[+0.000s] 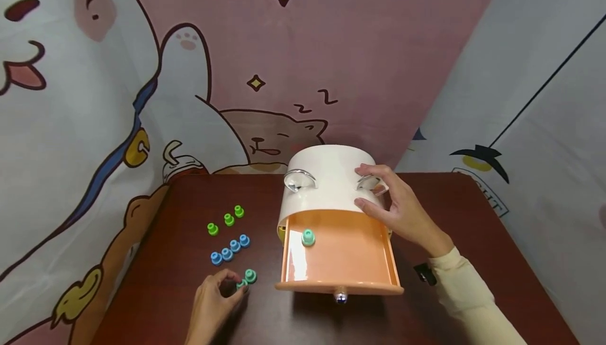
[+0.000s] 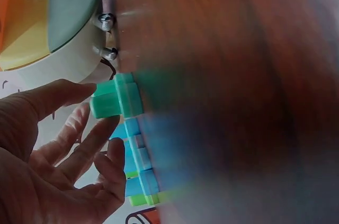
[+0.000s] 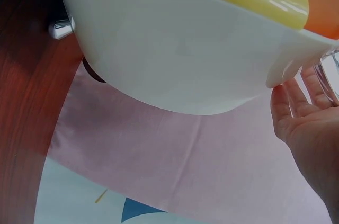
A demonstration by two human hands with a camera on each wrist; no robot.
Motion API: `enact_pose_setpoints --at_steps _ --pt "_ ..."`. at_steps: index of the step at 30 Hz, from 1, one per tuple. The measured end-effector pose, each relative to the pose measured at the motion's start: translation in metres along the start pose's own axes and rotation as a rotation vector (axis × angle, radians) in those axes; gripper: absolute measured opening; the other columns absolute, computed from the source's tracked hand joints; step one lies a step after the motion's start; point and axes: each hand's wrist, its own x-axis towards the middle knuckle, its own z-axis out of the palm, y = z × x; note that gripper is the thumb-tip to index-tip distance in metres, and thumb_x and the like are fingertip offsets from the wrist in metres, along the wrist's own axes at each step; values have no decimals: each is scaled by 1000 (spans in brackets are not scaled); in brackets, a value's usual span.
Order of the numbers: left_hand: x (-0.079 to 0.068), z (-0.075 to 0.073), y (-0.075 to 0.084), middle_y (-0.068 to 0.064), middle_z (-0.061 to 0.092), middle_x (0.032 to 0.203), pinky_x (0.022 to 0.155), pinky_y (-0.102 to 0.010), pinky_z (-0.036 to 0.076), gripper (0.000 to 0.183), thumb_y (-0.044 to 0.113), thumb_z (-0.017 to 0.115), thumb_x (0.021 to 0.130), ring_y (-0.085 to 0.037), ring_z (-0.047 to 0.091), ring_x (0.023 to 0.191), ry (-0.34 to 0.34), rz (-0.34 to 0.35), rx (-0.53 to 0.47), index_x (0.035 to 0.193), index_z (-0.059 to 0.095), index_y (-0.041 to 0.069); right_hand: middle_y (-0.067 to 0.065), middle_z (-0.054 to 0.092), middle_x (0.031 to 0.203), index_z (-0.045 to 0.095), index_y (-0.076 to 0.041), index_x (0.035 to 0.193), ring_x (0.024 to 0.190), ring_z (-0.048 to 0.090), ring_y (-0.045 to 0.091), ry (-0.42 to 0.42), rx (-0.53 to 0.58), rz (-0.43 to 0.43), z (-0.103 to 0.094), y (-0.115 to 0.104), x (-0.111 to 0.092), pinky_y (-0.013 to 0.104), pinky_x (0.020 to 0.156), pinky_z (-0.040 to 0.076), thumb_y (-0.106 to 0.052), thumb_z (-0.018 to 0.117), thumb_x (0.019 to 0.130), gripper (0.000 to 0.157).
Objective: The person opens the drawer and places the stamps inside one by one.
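A white rounded drawer box [image 1: 331, 163] with silver ear-shaped loops stands on the table, its orange drawer [image 1: 347, 261] pulled out. One teal peg [image 1: 308, 237] is inside that drawer, near its left side. My left hand [image 1: 213, 300] pinches another teal peg [image 2: 108, 102] between thumb and fingers at the tabletop. Right beside it stands a further teal peg [image 1: 250, 275]. My right hand [image 1: 402, 211] rests on the box, fingers and thumb spread on either side of the right silver loop [image 1: 368, 181]. In the right wrist view, its fingers lie against the white casing [image 3: 180, 65].
Several blue pegs [image 1: 227, 254] stand in a slanted row left of the box, with green pegs [image 1: 229, 219] behind them. A silver knob [image 1: 340, 296] sticks out from the drawer front. A cartoon-printed cloth [image 1: 360, 45] hangs behind the dark red table [image 1: 161, 282].
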Motion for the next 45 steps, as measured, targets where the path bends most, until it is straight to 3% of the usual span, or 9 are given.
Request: enact_pose_setpoints --at_steps 10,18,24,27,32,38,45 --pt "-2 3 -3 0 72 87 74 -44 51 27 5 97 76 -25 66 83 9 -3 -5 85 76 19 5 62 152 61 -13 147 135 58 17 -2 3 3 0 -2 -1 25 96 51 0 86 90 64" --pt "-3 3 -4 11 70 73 65 -31 51 29 -3 95 75 -10 64 68 32 26 -19 84 76 17 5 61 152 61 -11 147 132 59 16 2 14 3 1 -2 0 26 95 52 1 85 90 63" --pt "-7 0 -5 14 67 71 61 -27 46 28 -4 94 76 -4 57 65 82 49 -40 85 78 17 5 62 151 60 -12 148 131 59 16 4 13 -7 2 1 0 27 95 53 2 85 90 64" --pt "-8 -2 -5 17 62 69 57 -22 44 32 -6 96 74 -1 54 62 169 118 -65 86 79 19 5 62 151 60 -13 148 130 59 16 6 4 -13 2 2 0 27 95 52 2 84 90 65" --pt "-4 -4 -1 14 64 74 54 -19 40 40 -8 98 71 -5 52 60 311 324 -188 93 81 21 4 62 151 59 -13 150 125 61 17 7 -4 -11 1 1 0 27 93 53 0 84 91 65" --pt "0 -5 13 -4 77 95 53 -24 42 40 -17 92 76 -12 54 66 301 442 -432 101 81 12 3 61 152 58 -13 150 125 60 17 1 -1 0 0 0 -1 28 93 53 0 84 91 65" --pt "7 -15 42 -17 77 100 50 -26 35 43 -27 85 70 -15 48 68 308 630 -560 103 79 2 3 61 152 58 -12 150 126 60 17 -2 5 4 1 -1 -1 27 94 53 -1 84 92 65"
